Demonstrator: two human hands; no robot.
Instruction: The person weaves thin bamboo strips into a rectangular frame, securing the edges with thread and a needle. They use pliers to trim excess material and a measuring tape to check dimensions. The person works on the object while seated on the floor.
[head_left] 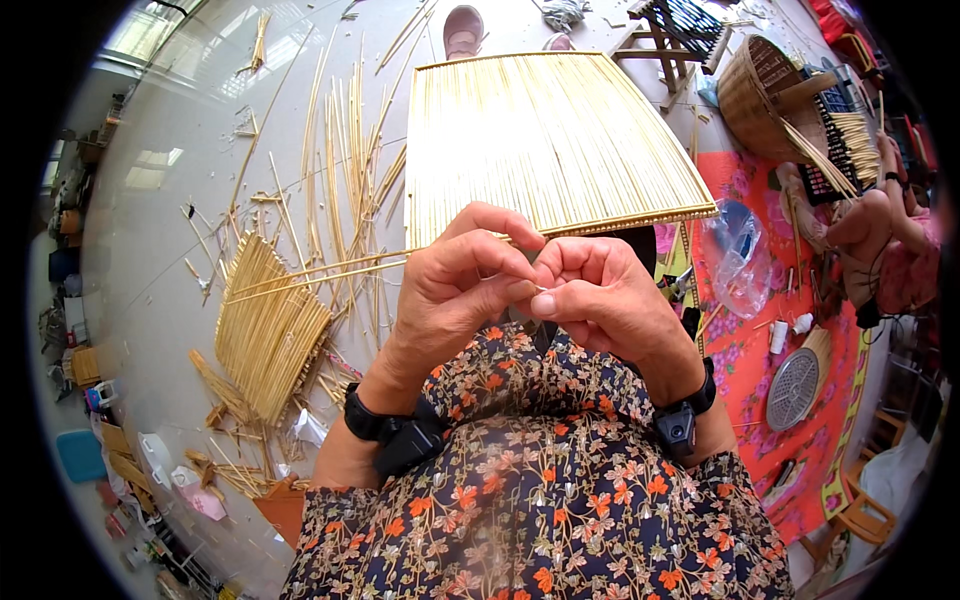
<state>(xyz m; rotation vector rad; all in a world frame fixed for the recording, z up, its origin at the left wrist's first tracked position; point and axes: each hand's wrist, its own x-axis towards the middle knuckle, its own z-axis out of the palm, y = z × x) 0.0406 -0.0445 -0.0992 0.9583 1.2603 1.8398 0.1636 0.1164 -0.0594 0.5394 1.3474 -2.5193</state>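
My left hand and my right hand meet close in front of me, fingertips pinched together. Two thin bamboo strips run from the left hand's fingers out to the left. The right thumb and forefinger pinch something very small at the point where the hands touch; I cannot tell what it is. Just behind the hands lies a flat woven mat of pale bamboo strips with a bound lower edge. Both wrists wear black bands.
Loose bamboo strips and a fan-shaped bundle lie on the grey floor at left. A wicker basket and another person's hand are at right, over a red flowered mat with a plastic bag and a round sieve.
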